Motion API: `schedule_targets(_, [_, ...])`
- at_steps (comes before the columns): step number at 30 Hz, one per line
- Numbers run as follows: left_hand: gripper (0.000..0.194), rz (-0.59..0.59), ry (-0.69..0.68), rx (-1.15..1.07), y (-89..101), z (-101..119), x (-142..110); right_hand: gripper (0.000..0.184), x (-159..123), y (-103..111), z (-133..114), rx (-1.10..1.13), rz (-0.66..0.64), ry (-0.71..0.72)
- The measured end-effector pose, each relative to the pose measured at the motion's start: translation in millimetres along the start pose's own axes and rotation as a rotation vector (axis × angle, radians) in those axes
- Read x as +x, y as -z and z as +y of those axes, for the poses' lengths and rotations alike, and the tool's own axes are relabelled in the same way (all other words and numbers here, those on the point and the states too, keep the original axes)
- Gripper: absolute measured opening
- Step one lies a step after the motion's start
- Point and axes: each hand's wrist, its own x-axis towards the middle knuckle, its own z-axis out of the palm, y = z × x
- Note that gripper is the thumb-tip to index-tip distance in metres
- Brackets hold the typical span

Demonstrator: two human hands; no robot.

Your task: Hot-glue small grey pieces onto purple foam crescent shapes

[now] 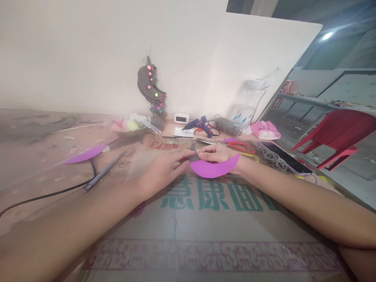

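A purple crescent-shaped card (215,170) is held up over the table, its left end wrapped in grey cord (193,157). My left hand (164,169) reaches in from the left, closed with its fingertips pinching the wrapped end. From the other side, my right hand (214,152) is closed on the crescent beside the wrapping, thumb against the cord. The crescent's bare purple part curves below my right hand toward the wrist. Behind my hands lie scissors with red handles (241,147).
A blue glue gun (202,126), a small clock (181,118) and a grey cord bundle (227,126) sit at the back. A decorated grey crescent (148,84) hangs on the wall. Rightward are a plastic jar (249,103) and phone (284,157); a pen (104,171) lies left.
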Motion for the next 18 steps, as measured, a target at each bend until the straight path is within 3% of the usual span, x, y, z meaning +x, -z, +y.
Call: schedule_targets(18, [0.037,-0.057,0.014,0.076,0.6,-1.8,-0.6,0.043,-1.1,-1.5,-2.6,0.048,-0.010,-0.007])
